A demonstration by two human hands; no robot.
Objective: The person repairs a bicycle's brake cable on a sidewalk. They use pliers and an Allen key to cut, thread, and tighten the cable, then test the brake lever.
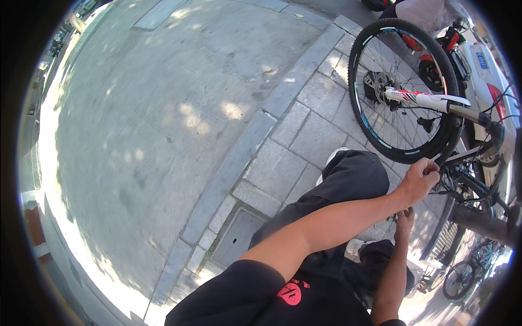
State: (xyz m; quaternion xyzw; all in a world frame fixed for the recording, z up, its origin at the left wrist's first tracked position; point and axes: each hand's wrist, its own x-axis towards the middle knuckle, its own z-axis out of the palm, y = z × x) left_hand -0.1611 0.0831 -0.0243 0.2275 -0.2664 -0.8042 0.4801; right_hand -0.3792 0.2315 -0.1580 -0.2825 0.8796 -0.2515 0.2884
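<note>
My left hand (420, 185) reaches across to the lower edge of a bicycle wheel (363, 126). Its fingers are curled closed beside the black knobby tyre, and whatever they pinch is hidden. Just below, partly behind my left wrist, is my right hand (404, 221), its visible fingers bent closed. A small dark piece shows beside it, too unclear to name. The wheel has thin spokes, a disc brake rotor (385, 84) and a white fork (424, 100) with red and black marks. Dark bicycle frame tubes (470, 179) and cables lie to the right of my left hand.
My bent knee in dark trousers (353, 171) is close to the wheel. Stone paving (277, 171) and a kerb (228, 179) border a concrete surface (141, 108) at left. A white car (481, 65), a red scooter (448, 41) and another bicycle (459, 280) stand at right.
</note>
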